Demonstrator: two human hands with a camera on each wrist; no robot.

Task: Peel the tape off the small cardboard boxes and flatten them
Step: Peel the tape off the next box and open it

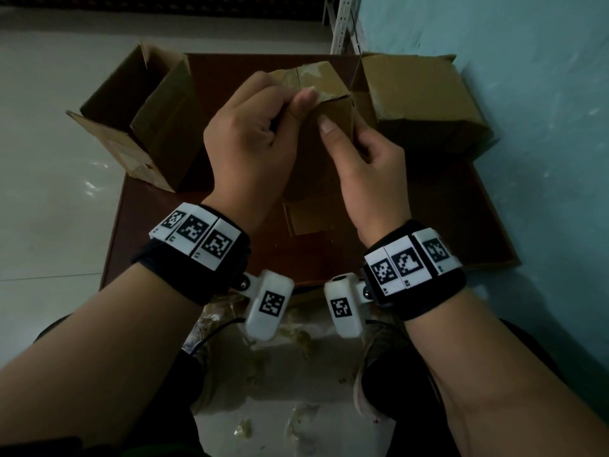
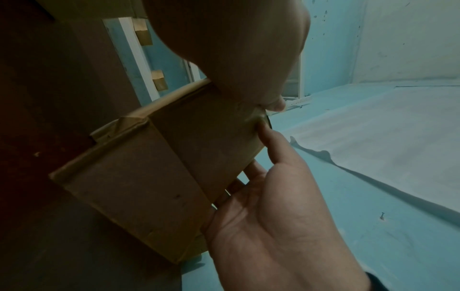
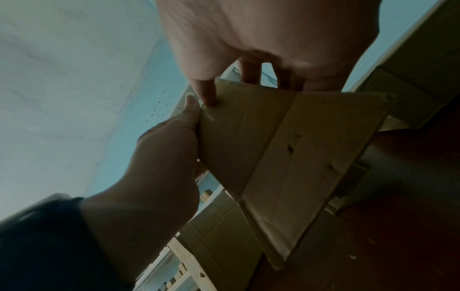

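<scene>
I hold a small cardboard box [image 1: 334,107] above the brown table [image 1: 428,219]. Glossy tape [image 1: 313,74] runs over its top face and down the near corner. My left hand [image 1: 296,100] pinches the tape at that top corner between thumb and curled fingers. My right hand [image 1: 339,133] grips the box from the right, thumb on the near face, fingers behind. In the left wrist view the box [image 2: 161,167] shows taped edges, and both thumbs meet at its corner. The right wrist view shows the box [image 3: 273,147] from below, with my right hand's fingertips [image 3: 209,98] on its edge.
An open empty box [image 1: 145,120] lies at the table's left corner. A closed larger box [image 1: 418,97] sits at the back right against the teal wall [image 1: 543,127]. A flat cardboard piece [image 1: 309,216] lies under my hands. Tape scraps [image 1: 296,341] litter the floor by my feet.
</scene>
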